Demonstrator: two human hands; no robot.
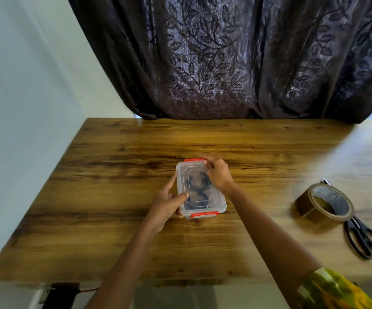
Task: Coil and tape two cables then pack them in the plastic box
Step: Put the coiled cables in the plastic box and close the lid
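Observation:
A clear plastic box [218, 204] with red clasps lies in the middle of the wooden table, its lid on. Dark coiled cables [197, 189] show blurred through the lid. My left hand [167, 202] grips the box's near left corner, thumb pressed on the lid. My right hand [217, 175] rests over the far right corner, fingertips at the far red clasp [192, 160]. The near red clasp [204, 214] lies flat against the box's front.
A roll of brown packing tape [324, 205] stands at the right of the table [113, 175], with black scissors [364, 238] just in front of it. A dark patterned curtain [225, 56] hangs behind the table's far edge. A wall runs along the left.

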